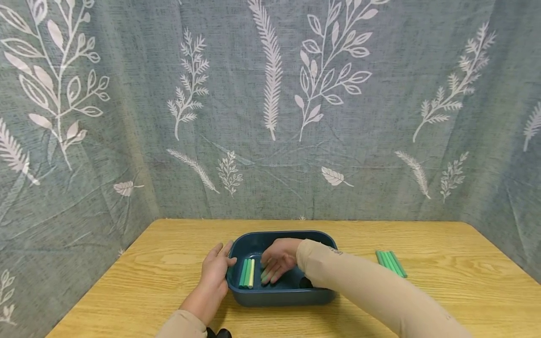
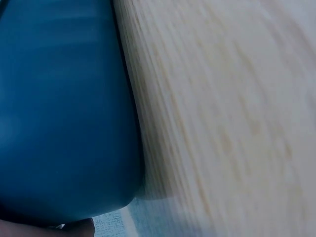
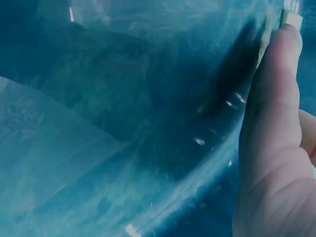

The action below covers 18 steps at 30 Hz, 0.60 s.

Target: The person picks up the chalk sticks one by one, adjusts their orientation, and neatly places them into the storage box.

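A dark blue plastic tub (image 1: 284,296) stands on the table. My left hand (image 1: 214,270) lies against its left side, fingers fairly straight and the thumb over the rim; a finger shows at the tub in the left wrist view. Inside the tub, my right hand (image 1: 280,259) reaches down with its fingers. A pale green stick (image 3: 292,19), chalk-like, runs along a finger in the right wrist view and seems pinched there, mostly hidden. Left of this hand, several green sticks (image 1: 244,273) and a pale yellow stick (image 1: 251,273) lie side by side on the tub's floor.
Several more green sticks (image 1: 390,264) lie in a row on the wooden table (image 1: 177,253), right of the tub. A black object (image 1: 305,282) shows below the right wrist. A patterned grey-blue curtain (image 1: 253,188) hangs behind and at both sides.
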Motion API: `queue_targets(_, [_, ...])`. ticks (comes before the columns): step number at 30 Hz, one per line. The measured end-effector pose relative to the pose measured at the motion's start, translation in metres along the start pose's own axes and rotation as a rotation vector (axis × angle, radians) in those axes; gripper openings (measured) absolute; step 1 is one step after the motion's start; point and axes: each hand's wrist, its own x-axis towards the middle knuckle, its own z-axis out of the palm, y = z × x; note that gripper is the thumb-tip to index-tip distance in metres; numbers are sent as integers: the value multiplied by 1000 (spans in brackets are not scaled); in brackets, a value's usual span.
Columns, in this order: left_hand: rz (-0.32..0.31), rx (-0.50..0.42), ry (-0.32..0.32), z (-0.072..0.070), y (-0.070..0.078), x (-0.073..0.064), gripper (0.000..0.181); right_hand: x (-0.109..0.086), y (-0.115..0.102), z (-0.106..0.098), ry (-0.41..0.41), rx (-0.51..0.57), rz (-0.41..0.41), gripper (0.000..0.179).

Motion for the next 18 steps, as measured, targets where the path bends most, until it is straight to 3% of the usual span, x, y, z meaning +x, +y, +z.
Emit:
queue_targets(10, [-12, 31, -4, -1, 1, -2, 73, -20, -7, -19, 56, 29, -71, 41])
queue_targets(18, [-17, 32, -9, 1, 3, -3, 73, -50, -14, -40, 77, 27, -121, 43])
